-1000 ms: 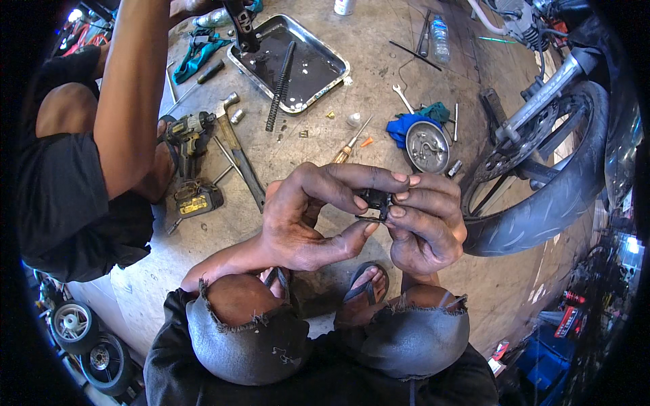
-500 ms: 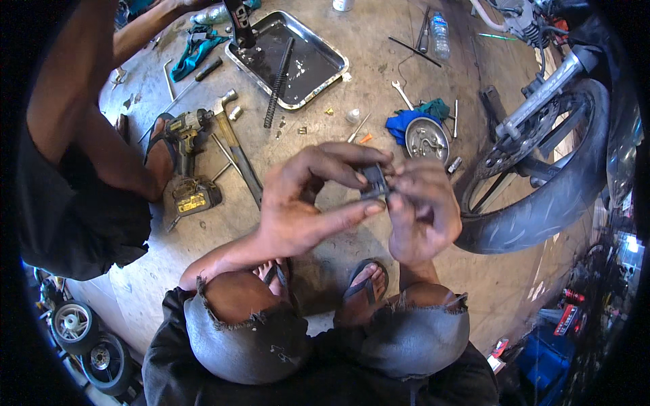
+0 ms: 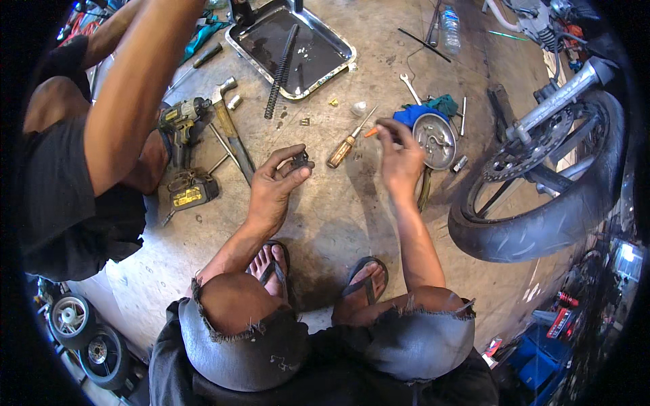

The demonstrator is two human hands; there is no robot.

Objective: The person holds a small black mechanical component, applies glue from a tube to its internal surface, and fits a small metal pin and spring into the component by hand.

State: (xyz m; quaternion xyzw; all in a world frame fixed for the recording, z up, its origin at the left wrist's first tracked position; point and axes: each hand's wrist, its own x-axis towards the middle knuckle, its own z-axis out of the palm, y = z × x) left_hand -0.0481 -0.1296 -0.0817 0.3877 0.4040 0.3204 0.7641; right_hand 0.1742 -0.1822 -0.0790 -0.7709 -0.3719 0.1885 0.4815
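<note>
My left hand [image 3: 271, 193] pinches a small black part [image 3: 300, 160] between thumb and fingers, above the floor. To its right, my right hand [image 3: 401, 162] is stretched forward with its fingers curled together. A small orange piece [image 3: 371, 132] shows right at those fingertips; whether they grip it I cannot tell. Between my hands lies a screwdriver [image 3: 342, 150] with an amber handle, its tip pointing away. Just beyond my right hand, a round metal dish [image 3: 435, 142] holding a small curved item rests by a blue cloth [image 3: 412, 115].
A cordless drill [image 3: 183, 128] and a hammer [image 3: 233, 128] lie on the left, beside a co-worker's arm [image 3: 135, 95]. Farther off are a metal tray [image 3: 318, 57] with a long spring [image 3: 281, 74] across it and a water bottle [image 3: 450, 30]. A motorcycle wheel [image 3: 535, 240] stands right.
My hands have parted. The left keeps the black part and has lowered leftward; the right has left it and reached the orange piece. The co-worker's arm on the left has shifted.
</note>
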